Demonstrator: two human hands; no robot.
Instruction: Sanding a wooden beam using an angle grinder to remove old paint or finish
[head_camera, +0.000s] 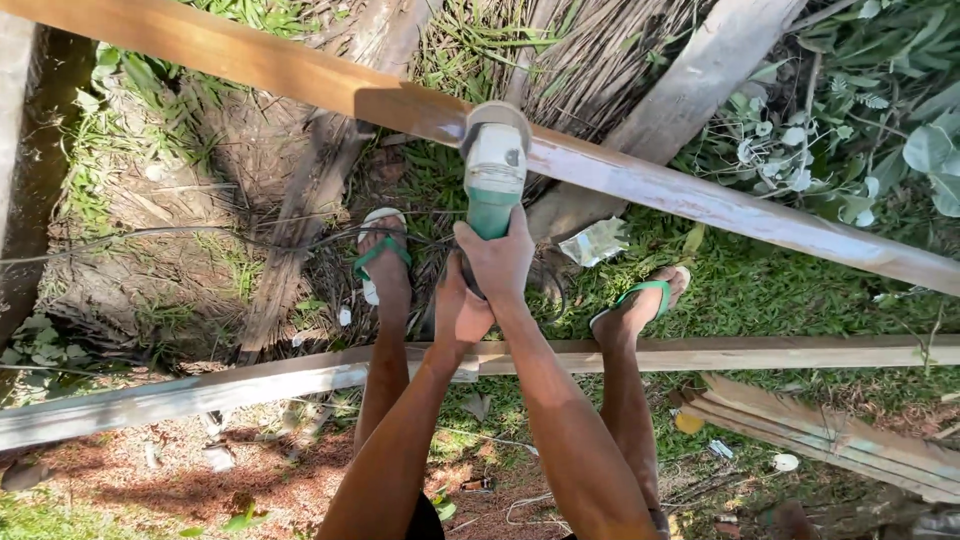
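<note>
Over grassy ground (760, 290), a long wooden plank (300, 75) carries a green-and-white grinder (493, 170); right hand (497, 258) and left hand (458, 310) both wrap their fingers tightly around its handle.

Bright daylight, hard shadows lower left and upper left, glare on plank (700, 200) right, sharp focus, slight edge distortion.

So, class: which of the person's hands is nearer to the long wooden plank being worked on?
Right. The right hand grips the green power tool just below the plank; the left hand sits lower, behind it.
</note>
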